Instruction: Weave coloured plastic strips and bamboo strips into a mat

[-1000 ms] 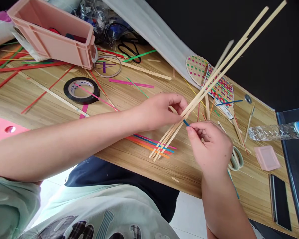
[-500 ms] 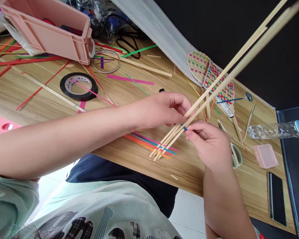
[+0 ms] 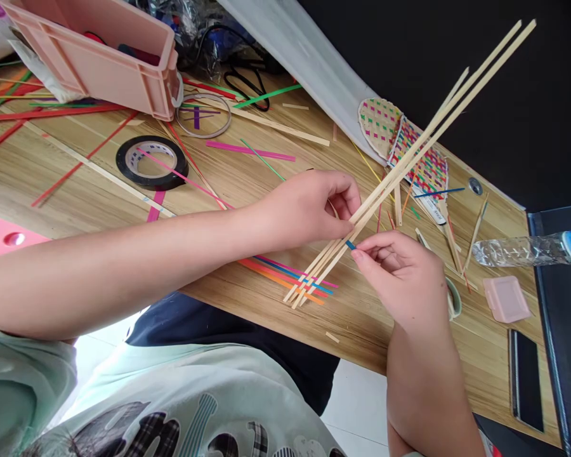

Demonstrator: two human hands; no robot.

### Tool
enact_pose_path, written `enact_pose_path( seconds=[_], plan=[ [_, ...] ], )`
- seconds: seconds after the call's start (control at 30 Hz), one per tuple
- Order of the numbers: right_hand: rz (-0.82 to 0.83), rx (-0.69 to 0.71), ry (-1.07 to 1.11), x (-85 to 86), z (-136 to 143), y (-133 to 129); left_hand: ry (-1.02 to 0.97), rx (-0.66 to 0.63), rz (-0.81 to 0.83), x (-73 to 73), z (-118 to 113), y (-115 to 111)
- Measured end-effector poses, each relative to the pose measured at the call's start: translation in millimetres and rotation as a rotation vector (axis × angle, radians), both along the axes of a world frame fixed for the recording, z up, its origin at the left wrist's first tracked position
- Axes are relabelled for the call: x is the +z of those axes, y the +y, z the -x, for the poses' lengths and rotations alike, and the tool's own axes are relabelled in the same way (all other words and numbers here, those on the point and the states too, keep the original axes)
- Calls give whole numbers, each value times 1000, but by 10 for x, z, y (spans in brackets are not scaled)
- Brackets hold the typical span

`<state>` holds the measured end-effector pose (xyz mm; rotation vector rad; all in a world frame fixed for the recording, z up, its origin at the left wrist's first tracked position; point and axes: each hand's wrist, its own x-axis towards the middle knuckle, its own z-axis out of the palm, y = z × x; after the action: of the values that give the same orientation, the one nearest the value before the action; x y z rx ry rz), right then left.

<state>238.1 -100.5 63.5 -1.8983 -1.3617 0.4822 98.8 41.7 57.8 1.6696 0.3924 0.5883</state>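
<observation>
Several long pale bamboo strips (image 3: 428, 139) slant from the table's front edge up to the right. At their lower end pink, blue, red and orange strips (image 3: 309, 285) are woven across them. My left hand (image 3: 321, 206) is closed on the pale strips about midway, its thumb at their left side; its other fingertips are partly hidden behind them. My right hand (image 3: 402, 273) pinches, between thumb and forefinger, the end of a dark blue strip (image 3: 351, 245) that crosses the pale strips. Most of that strip's length is hidden.
A roll of black tape (image 3: 152, 162), a pink bin (image 3: 98, 60) and loose coloured strips lie to the left. On the right are woven pieces (image 3: 419, 158), scissors (image 3: 453, 298), a plastic bottle (image 3: 518, 252), a small pink box (image 3: 507, 298) and a phone (image 3: 526, 379).
The upper ends of the pale strips have swung down and closer together. My right hand keeps its pinch on the blue strip, and my left hand has barely shifted.
</observation>
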Motion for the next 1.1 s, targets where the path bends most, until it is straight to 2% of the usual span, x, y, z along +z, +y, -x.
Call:
enact_pose_path(
  seconds=[0.47, 0.77, 1.1],
  plan=[
    [95, -19, 6, -34, 25, 12, 73, 39, -37, -32, -26, 6],
    [105, -32, 58, -48, 40, 26, 89, 103, -153, -5, -8, -7],
    [148, -1, 106, -125, 59, 76, 185, 36, -134, 26, -5, -24]
  ],
)
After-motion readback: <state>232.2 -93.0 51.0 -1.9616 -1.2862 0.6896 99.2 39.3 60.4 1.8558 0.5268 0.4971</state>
